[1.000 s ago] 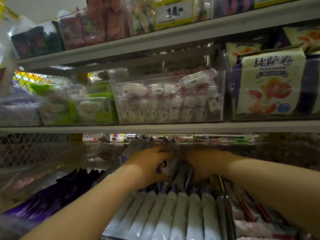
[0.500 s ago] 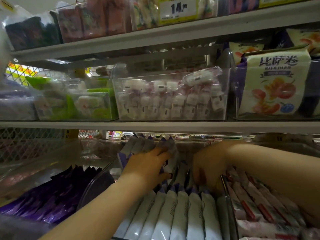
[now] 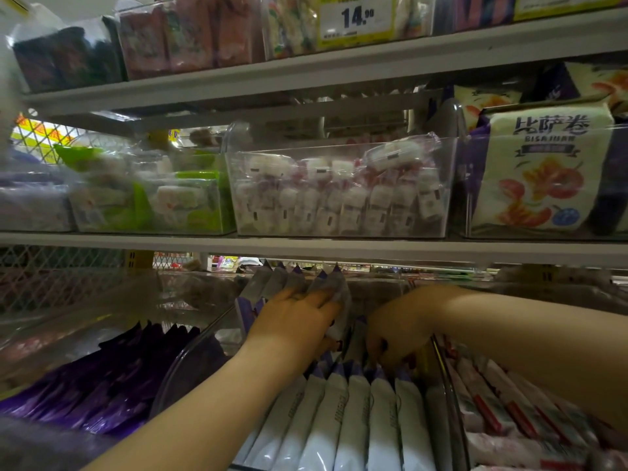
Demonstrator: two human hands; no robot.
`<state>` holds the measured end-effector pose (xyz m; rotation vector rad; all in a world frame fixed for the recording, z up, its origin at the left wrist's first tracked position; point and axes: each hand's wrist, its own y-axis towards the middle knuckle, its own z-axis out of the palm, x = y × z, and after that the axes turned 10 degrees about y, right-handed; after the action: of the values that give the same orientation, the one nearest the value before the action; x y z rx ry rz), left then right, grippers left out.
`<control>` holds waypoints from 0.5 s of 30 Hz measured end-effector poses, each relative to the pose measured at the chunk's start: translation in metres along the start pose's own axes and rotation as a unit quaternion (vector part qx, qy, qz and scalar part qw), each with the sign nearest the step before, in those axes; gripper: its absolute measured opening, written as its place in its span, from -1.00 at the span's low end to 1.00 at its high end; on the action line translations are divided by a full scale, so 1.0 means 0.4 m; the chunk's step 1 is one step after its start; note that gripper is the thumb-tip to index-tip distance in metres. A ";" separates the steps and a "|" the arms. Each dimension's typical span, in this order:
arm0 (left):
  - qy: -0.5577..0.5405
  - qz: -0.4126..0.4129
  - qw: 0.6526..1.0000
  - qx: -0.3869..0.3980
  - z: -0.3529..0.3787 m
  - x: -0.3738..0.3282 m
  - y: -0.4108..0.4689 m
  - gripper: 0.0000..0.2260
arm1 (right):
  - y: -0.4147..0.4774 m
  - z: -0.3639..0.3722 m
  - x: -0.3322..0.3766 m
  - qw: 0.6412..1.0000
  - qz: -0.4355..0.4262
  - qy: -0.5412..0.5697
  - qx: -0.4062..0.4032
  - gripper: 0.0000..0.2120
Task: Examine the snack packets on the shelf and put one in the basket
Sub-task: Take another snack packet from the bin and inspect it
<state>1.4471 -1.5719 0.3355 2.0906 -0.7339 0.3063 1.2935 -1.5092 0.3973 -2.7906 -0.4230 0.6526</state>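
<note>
Several white snack packets with purple tips (image 3: 343, 416) stand in rows in a clear bin on the lower shelf. My left hand (image 3: 292, 321) grips the rear packets (image 3: 289, 280) and leans them back toward the shelf's rear. My right hand (image 3: 396, 331) reaches into the gap behind the front row, fingers curled down among the packets; what they hold is hidden. No basket is in view.
Purple packets (image 3: 102, 382) lie in the bin to the left, pink-and-red packets (image 3: 509, 413) in the bin to the right. The shelf edge (image 3: 339, 248) runs just above my hands, bearing clear bins of small wrapped sweets (image 3: 339, 195) and a large cream bag (image 3: 540, 171).
My left hand has moved up and pushed the rear packets further back. My right hand has drawn back from the rear and dipped down into the opened gap.
</note>
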 end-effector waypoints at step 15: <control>-0.033 -0.011 0.999 0.006 0.001 0.006 -0.011 -0.44 | -0.005 0.048 -0.003 0.986 0.025 0.042 -0.159 -0.78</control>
<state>1.4517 -1.5713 0.3336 2.1270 -0.7483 0.2316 1.2832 -1.5046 0.3814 -3.1267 -0.4780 0.5127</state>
